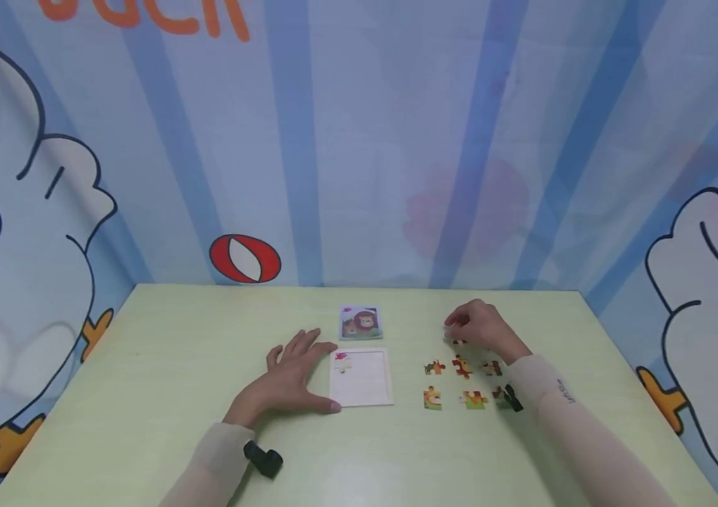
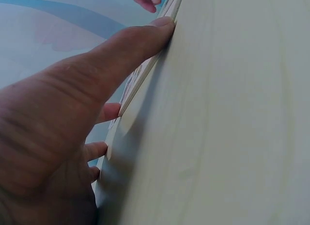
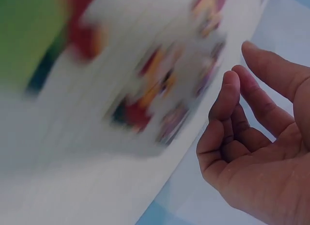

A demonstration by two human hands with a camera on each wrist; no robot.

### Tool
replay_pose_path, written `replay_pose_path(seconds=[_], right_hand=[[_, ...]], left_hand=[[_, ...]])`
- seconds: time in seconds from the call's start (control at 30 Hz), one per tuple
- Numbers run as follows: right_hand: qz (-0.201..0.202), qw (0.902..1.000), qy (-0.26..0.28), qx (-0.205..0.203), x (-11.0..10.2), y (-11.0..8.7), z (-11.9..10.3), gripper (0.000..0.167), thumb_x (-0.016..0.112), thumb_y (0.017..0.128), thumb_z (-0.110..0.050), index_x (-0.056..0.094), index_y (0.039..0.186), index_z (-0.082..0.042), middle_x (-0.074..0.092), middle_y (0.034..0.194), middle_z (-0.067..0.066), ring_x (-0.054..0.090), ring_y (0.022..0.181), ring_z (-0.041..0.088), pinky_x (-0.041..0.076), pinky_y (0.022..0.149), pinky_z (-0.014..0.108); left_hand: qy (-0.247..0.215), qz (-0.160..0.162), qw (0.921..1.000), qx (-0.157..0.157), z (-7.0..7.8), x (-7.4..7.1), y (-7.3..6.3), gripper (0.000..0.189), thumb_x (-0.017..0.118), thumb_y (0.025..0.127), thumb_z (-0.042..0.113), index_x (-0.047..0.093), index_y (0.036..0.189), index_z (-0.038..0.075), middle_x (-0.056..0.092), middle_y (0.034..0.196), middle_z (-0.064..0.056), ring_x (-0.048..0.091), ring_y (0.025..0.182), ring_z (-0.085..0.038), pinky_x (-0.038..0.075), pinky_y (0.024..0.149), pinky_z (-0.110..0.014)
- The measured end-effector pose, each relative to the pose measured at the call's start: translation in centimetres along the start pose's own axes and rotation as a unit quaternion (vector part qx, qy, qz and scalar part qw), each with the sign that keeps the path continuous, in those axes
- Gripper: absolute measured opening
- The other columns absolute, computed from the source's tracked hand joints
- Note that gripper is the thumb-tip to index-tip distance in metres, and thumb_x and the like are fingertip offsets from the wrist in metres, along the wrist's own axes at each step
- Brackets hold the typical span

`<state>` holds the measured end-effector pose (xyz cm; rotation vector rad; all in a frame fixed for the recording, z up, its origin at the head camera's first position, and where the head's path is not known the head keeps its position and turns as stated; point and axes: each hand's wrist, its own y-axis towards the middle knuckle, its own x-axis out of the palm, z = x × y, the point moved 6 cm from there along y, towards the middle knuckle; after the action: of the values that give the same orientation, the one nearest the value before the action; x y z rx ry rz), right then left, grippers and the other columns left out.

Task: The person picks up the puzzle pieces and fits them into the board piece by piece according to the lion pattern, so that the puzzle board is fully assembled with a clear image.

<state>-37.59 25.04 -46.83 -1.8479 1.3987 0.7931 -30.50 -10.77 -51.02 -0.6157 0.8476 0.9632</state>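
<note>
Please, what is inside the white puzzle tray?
Inside the white puzzle tray, a partly pink puzzle piece lies in the far left corner; what lies beneath it is covered from view.

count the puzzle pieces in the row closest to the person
3, right of the tray: left piece, middle piece and right piece, partly behind the wrist camera; the sleeve could hide more.

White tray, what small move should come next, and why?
Probably bring one of the loose pieces to the white tray: the right hand is beside them, the left hand touches the tray's edge, and most of the tray is bare.
</note>
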Motion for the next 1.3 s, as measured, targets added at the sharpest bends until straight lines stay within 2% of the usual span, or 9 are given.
replay_pose_path(seconds=[0.23, 0.37, 0.5, 0.83, 1.1, 1.2, 1.3], right_hand=[[-0.007, 0.9998, -0.019, 0.004, -0.7, 0.0, 1.9, 0.024, 0.078, 0.097, -0.017, 0.080, 0.118, -0.005, 0.076, 0.103, 0.011, 0.061, 0.082, 0.020, 0.051, 0.071, 0.033], [-0.012, 0.9994, -0.032, 0.005, -0.7, 0.0, 2.3, 0.027, 0.083, 0.094, -0.019, 0.080, 0.117, -0.005, 0.075, 0.109, 0.014, 0.065, 0.094, 0.024, 0.057, 0.081, 0.039], [-0.018, 0.9991, -0.039, 0.001, -0.5, 0.0, 2.4, 0.025, 0.083, 0.095, -0.019, 0.078, 0.116, -0.005, 0.074, 0.115, 0.017, 0.066, 0.102, 0.028, 0.059, 0.090, 0.046], [-0.008, 0.9978, -0.064, -0.014, -0.3, 0.4, 2.2, 0.018, 0.080, 0.097, -0.016, 0.072, 0.108, -0.005, 0.072, 0.109, 0.015, 0.064, 0.097, 0.026, 0.057, 0.089, 0.046], [-0.002, 0.9993, -0.030, -0.021, -0.6, 0.7, 1.7, 0.009, 0.075, 0.099, -0.014, 0.072, 0.104, -0.007, 0.070, 0.095, 0.009, 0.058, 0.080, 0.022, 0.049, 0.071, 0.034], [-0.005, 0.9996, 0.003, -0.029, -0.7, 0.7, 1.3, 0.008, 0.072, 0.102, -0.015, 0.073, 0.105, -0.007, 0.070, 0.090, 0.008, 0.056, 0.075, 0.020, 0.048, 0.067, 0.033], [-0.018, 0.9981, 0.042, -0.042, -0.7, 0.5, 0.6, 0.014, 0.072, 0.103, -0.016, 0.075, 0.110, -0.005, 0.073, 0.092, 0.010, 0.060, 0.078, 0.022, 0.050, 0.069, 0.034]], left_hand=[[-0.003, 0.002, 1.0000, 0.000, 0.0, 0.1, 0.0, 0.103, 0.091, 0.073, 0.061, 0.046, 0.160, 0.029, 0.018, 0.182, -0.009, 0.008, 0.170, -0.040, 0.009, 0.127, -0.078], [-0.004, 0.002, 1.0000, 0.000, 0.1, 0.1, 0.0, 0.103, 0.091, 0.073, 0.061, 0.046, 0.160, 0.029, 0.019, 0.182, -0.009, 0.009, 0.170, -0.040, 0.010, 0.127, -0.078], [-0.002, 0.000, 1.0000, -0.002, 0.1, 0.2, 0.0, 0.103, 0.091, 0.073, 0.061, 0.046, 0.160, 0.029, 0.019, 0.182, -0.009, 0.009, 0.170, -0.040, 0.010, 0.127, -0.078], [-0.002, -0.002, 1.0000, -0.006, 0.2, 0.0, -0.1, 0.103, 0.091, 0.074, 0.060, 0.046, 0.160, 0.028, 0.018, 0.182, -0.010, 0.008, 0.170, -0.040, 0.009, 0.127, -0.078], [-0.006, 0.000, 1.0000, -0.007, 0.1, 0.1, 0.0, 0.103, 0.092, 0.074, 0.060, 0.046, 0.160, 0.029, 0.018, 0.182, -0.009, 0.008, 0.170, -0.039, 0.008, 0.128, -0.077], [-0.007, 0.000, 1.0000, -0.005, 0.0, 0.1, 0.0, 0.103, 0.092, 0.074, 0.060, 0.046, 0.160, 0.029, 0.018, 0.182, -0.009, 0.008, 0.170, -0.039, 0.008, 0.128, -0.077], [-0.006, 0.000, 1.0000, -0.005, 0.1, 0.1, 0.0, 0.103, 0.092, 0.073, 0.060, 0.046, 0.160, 0.029, 0.018, 0.182, -0.009, 0.008, 0.170, -0.040, 0.008, 0.128, -0.078]])
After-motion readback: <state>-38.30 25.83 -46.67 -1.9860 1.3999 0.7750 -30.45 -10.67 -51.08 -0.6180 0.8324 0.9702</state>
